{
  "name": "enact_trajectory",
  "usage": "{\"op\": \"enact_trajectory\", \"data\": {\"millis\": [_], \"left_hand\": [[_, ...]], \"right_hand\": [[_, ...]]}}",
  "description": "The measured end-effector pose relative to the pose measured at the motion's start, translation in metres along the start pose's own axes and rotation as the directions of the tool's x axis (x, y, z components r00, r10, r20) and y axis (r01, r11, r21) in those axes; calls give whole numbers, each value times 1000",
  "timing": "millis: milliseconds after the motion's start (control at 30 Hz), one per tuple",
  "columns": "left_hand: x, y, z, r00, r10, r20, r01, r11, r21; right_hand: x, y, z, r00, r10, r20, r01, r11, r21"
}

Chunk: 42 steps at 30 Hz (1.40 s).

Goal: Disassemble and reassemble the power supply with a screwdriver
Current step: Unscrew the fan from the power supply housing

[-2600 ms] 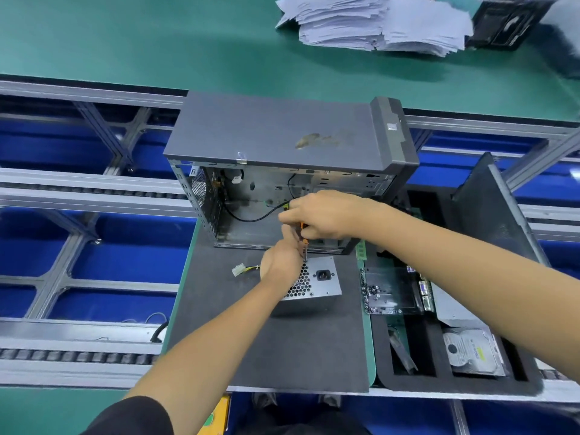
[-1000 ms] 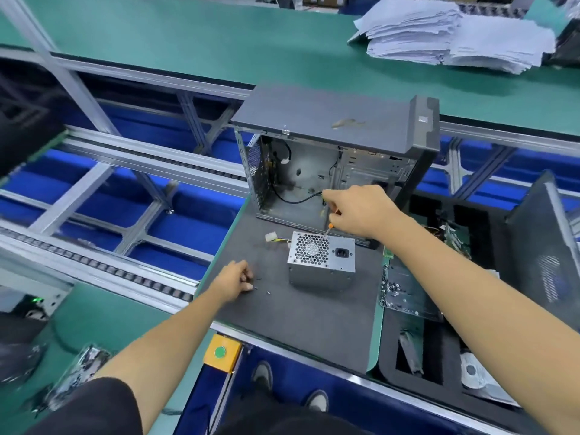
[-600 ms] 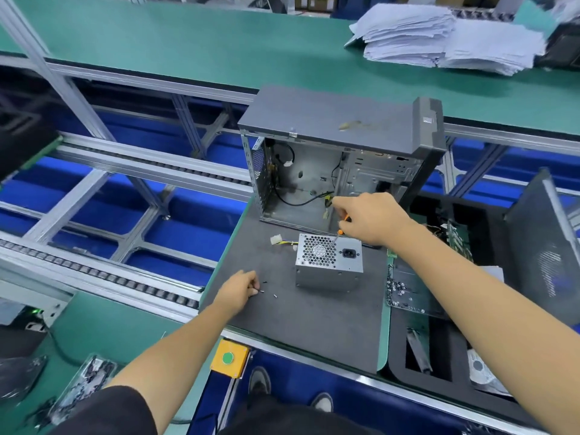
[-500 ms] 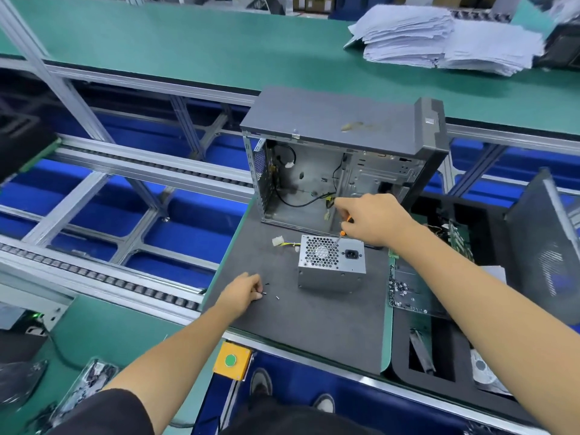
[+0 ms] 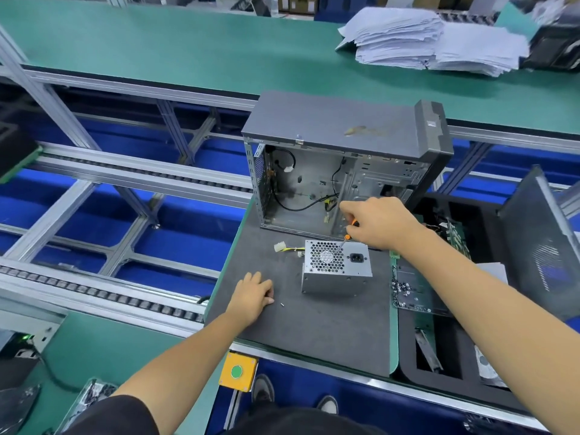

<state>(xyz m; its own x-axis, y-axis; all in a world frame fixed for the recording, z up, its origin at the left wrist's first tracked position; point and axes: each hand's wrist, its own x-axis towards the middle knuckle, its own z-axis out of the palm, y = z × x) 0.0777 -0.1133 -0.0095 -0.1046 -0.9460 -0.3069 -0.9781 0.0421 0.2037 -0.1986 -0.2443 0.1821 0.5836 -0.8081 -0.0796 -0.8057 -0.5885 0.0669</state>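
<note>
You stand at a dark grey mat (image 5: 314, 324) laid on a green-edged bench, with aluminium roller rails and blue bays to your left, a long green table (image 5: 188, 48) beyond carrying stacks of paper (image 5: 439, 45), and a black foam tray (image 5: 439, 365) of parts on your right; the power supply (image 5: 336, 268) sits on the mat just in front of the open computer case (image 5: 339, 171), its fan grille and socket face turned up toward you and its yellow leads trailing off to the left; your right hand (image 5: 379, 222) grasps the orange-handled screwdriver (image 5: 346, 240), whose shaft slants down-left onto the grille; your left hand (image 5: 251, 296) rests on the mat with fingers curled, beside a small screw (image 5: 282, 304); whether it pinches anything you cannot tell, since the fingertips hide it; the tray's far contents are cut off.
</note>
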Motion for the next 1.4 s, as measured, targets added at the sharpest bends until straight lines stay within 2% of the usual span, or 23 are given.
{"op": "enact_trajectory", "data": {"millis": [100,200,333,400,500,667,800,1033,1400], "left_hand": [[4,0,-4,996,-18,-84,14,998,-54],[9,-3,-19,984,-71,-163,18,952,-306],[15,11,-51,961,-28,-275,-154,773,-615],[22,31,-66,956,16,-294,-224,686,-692],[34,61,-79,951,73,-300,-279,615,-737],[48,94,-80,957,123,-263,-287,533,-796],[55,98,-83,961,136,-241,-275,567,-777],[58,103,-85,959,171,-224,-281,540,-793],[59,111,-81,952,198,-235,-307,577,-757]], "right_hand": [[-3,0,-5,1000,21,6,-21,1000,16],[-8,3,-13,999,41,-11,-40,999,12],[-16,10,-18,997,67,-43,-66,998,19],[-21,11,-21,996,77,-46,-75,996,54],[-26,9,-27,993,88,-79,-78,989,129],[-32,13,-34,985,108,-136,-84,982,169],[-37,15,-35,988,88,-130,-64,982,179],[-38,19,-31,986,88,-141,-63,982,177],[-39,19,-32,991,73,-110,-52,982,182]]}}
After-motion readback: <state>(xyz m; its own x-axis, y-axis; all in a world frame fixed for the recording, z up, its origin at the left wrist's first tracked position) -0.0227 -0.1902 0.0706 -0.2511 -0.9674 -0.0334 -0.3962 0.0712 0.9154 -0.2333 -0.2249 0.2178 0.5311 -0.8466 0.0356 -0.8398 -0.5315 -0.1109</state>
